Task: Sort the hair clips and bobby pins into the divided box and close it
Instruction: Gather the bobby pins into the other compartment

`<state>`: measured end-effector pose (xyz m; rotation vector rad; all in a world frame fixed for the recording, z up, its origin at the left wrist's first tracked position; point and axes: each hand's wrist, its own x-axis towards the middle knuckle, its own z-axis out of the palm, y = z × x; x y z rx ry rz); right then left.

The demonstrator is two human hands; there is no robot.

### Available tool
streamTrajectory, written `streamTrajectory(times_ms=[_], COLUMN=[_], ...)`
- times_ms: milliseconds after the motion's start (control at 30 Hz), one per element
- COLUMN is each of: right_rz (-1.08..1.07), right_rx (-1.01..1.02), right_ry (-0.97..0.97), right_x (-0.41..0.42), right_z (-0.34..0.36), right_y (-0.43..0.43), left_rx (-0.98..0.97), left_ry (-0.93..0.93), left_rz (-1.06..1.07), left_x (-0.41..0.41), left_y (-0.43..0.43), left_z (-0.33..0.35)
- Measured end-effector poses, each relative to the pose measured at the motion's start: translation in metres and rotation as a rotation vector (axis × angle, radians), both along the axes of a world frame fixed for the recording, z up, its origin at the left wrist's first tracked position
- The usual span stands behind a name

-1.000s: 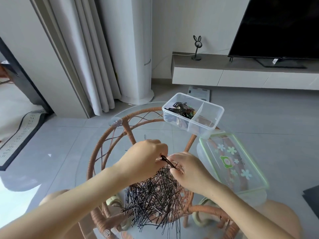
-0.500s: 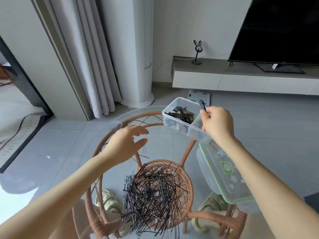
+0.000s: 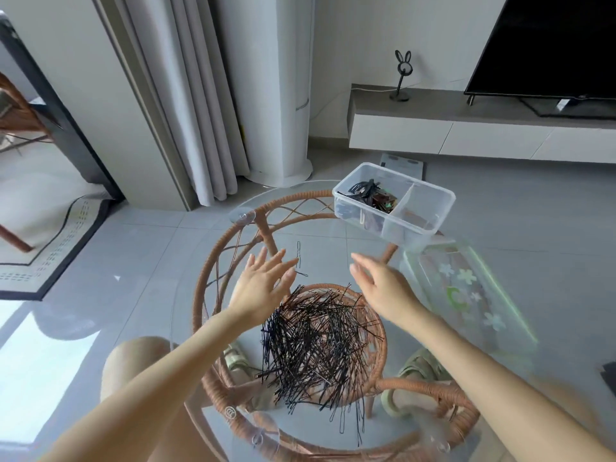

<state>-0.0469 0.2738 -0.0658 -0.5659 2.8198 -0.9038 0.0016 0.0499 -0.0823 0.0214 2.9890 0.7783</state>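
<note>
head: bobby pins (image 3: 320, 348) between hands

Flowered lid (image 3: 466, 295) motion-blurred, television (image 3: 550, 45) cut by 2 edges, divided box (image 3: 416, 230) right-side contents seemingly too faint.

Open glass (image 3: 328, 243) between left hand (image 3: 263, 285) and right hand (image 3: 383, 286), few stray pins (image 3: 299, 258) there, pin pile (image 3: 316, 345) just nearer, box (image 3: 413, 228) beyond right hand, lid (image 3: 466, 295) right of it.

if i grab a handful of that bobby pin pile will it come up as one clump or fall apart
Probably partly: the bobby pins lie crisscrossed, so some likely snag together while loose ones drop. They look thin and light. On the smooth glass table they would likely slide when pushed.
</note>
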Motion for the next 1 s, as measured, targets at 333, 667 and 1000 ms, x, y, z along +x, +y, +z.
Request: streamTrajectory(times_ms=[333,667,1000], right_rz=[0.184,0.370,0.273], right_rx=[-0.223,0.523,0.223], right_ry=[-0.144,0.030,-0.004], right_x=[0.071,0.103,0.084], right_z=[-0.012,0.007,0.021], right_y=[-0.016,0.018,-0.007], left_rx=[0.497,-0.490,-0.189], left_ry=[-0.119,-0.146,-0.151], left_rz=[-0.094,-0.167,-0.140], left_x=[0.039,0.101,0.084], left_y=[0.021,0.021,0.036], left_z=[0.016,0.039,0.050])
